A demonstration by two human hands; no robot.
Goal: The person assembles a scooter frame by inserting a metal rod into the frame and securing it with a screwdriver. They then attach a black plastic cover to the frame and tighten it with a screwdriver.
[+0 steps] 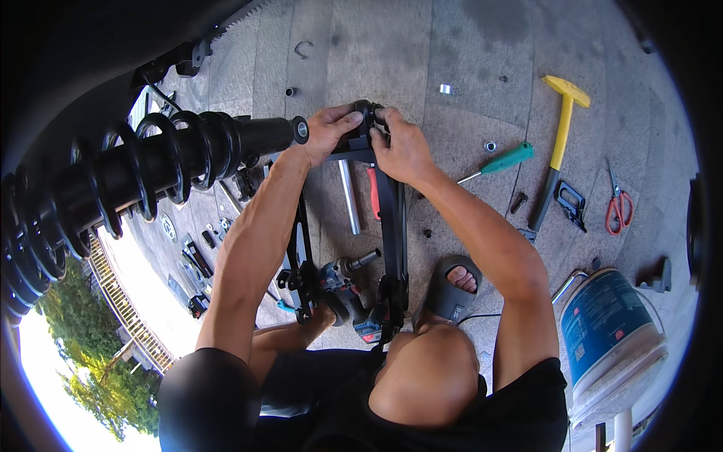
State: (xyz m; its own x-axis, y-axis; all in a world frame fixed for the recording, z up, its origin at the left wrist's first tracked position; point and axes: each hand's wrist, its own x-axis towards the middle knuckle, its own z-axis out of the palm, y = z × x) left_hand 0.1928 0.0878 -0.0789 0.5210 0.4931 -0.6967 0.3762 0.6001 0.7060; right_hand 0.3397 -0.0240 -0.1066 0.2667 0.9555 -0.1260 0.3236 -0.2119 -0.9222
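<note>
A black metal frame [390,218] with two long arms stands upright between my legs. My left hand [330,135] is closed round the left side of its top end, thumb pressing on the black part there. From the other side, my right hand [401,149] grips the same end, its fingers bent over the top. Whether a small loose part sits between the fingers is hidden. Under my hands, on the ground, lie a silver metal tube [350,197] and a red-handled tool [373,194], partly covered by the frame. A cordless power tool [339,277] rests near my feet.
A black coil-spring shock absorber [162,157] juts in from the left, close to my left forearm. To the right lie a green-handled screwdriver [508,158], a yellow hammer [561,124], red-handled scissors [619,212] and a blue-and-white bucket [610,324]. Small metal parts are scattered around.
</note>
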